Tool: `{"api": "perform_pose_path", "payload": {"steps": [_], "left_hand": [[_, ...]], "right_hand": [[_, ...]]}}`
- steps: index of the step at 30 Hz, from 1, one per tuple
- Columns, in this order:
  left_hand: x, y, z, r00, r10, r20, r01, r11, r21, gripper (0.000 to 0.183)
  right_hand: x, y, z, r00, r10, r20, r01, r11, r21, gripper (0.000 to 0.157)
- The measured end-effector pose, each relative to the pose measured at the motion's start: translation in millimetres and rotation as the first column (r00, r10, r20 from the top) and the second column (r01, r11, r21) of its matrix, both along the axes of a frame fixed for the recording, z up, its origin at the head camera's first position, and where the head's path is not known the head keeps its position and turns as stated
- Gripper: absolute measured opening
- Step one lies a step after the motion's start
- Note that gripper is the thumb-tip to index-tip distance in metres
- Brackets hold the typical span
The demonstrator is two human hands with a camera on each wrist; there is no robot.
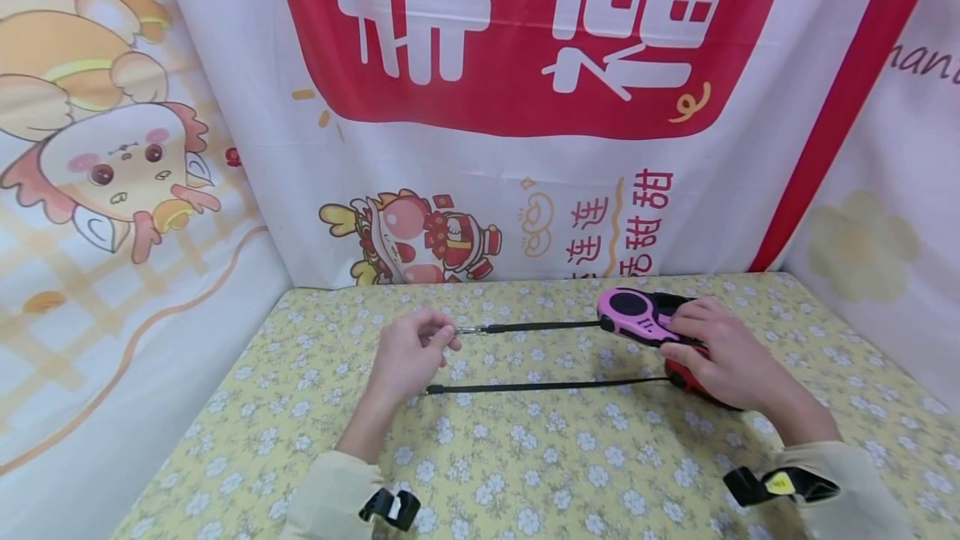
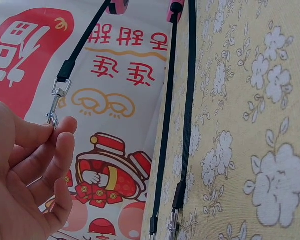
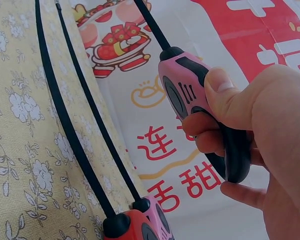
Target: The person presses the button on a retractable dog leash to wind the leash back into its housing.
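My right hand (image 1: 723, 357) grips the black handle of a pink retractable dog leash (image 1: 633, 312), raised over the table. From its nozzle a black strap (image 1: 543, 327) runs left, pulled straight. At the strap's end, my left hand (image 1: 411, 350) pinches a silver snap hook (image 2: 54, 102) between thumb and fingertips. Below the right hand lies a red retractable leash (image 1: 678, 372), partly hidden by that hand in the head view. Beside it in the right wrist view is a second pink leash (image 3: 160, 220).
Two more black straps lie stretched over the flowered tablecloth (image 1: 525, 457), their metal clips (image 2: 173, 222) toward the left. A white cloth with red print (image 1: 525, 107) hangs behind the table. Printed cloths also hang at the left (image 1: 112, 315) and right (image 1: 885, 190).
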State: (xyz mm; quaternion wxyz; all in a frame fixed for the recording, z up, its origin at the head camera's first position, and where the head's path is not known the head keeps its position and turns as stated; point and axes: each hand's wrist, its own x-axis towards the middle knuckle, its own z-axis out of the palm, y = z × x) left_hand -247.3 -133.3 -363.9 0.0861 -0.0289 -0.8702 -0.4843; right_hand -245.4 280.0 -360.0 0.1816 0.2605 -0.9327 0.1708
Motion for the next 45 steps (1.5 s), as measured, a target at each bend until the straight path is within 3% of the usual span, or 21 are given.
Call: {"api": "perform_pose_path", "payload": {"steps": [29,45], "left_hand": [[2.0,2.5,-2.2,0.999,-0.039,-0.02,0.039,0.999,-0.029,0.013],[1.9,5.1,-1.1,0.999,-0.038,-0.002,0.037,0.998,-0.041,0.013]], "right_hand": [[1.3,-3.8,1.5,1.0,0.008,0.01,-0.008,1.0,0.001,0.028],[1.9,-8.5,0.5,0.998,0.035,-0.049,-0.035,0.999,0.007,0.023]]}}
